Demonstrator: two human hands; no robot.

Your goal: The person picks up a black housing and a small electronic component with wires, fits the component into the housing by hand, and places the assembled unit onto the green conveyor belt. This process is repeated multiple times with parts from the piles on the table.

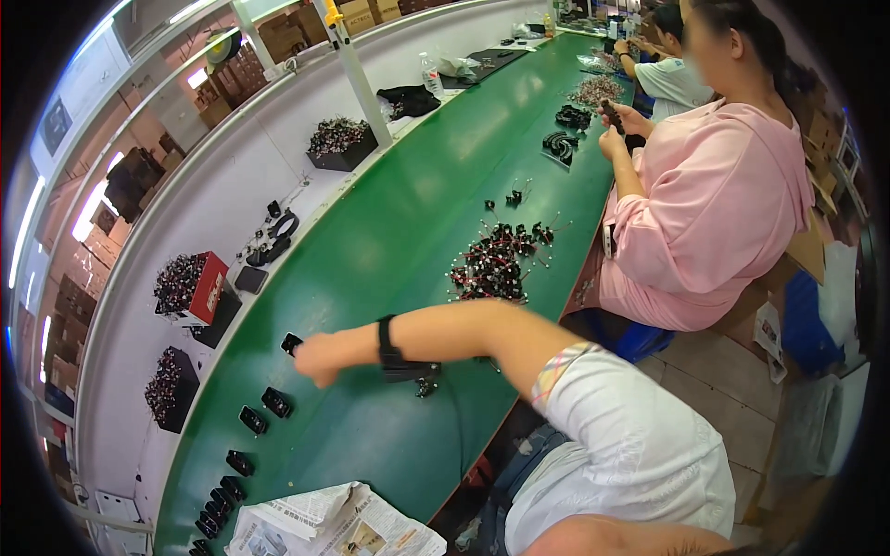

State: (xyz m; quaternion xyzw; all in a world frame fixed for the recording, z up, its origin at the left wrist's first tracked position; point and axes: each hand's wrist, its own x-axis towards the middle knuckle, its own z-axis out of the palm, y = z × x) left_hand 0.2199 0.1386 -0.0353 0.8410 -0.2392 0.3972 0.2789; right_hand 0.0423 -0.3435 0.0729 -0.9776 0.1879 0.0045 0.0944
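Observation:
My right hand [320,360] reaches across the green table with its fingers curled at a small black rectangular case [291,344] with a pale edge. The fingertips are partly hidden, but they seem closed on the case. A black band [387,345] circles that wrist, and a dark object hangs or lies just below it. Two similar cases, a near one [252,420] and another beside it [276,401], stand close to the hand. Several more black cases [221,500] form a row along the table's left side. My left hand is out of view.
A heap of small black parts with wires [501,259] lies beyond my arm. Newspaper [334,524] covers the near table. Filled bins, one dark [171,389] and one red [209,287], line the left ledge. A person in pink [714,195] works at the right edge.

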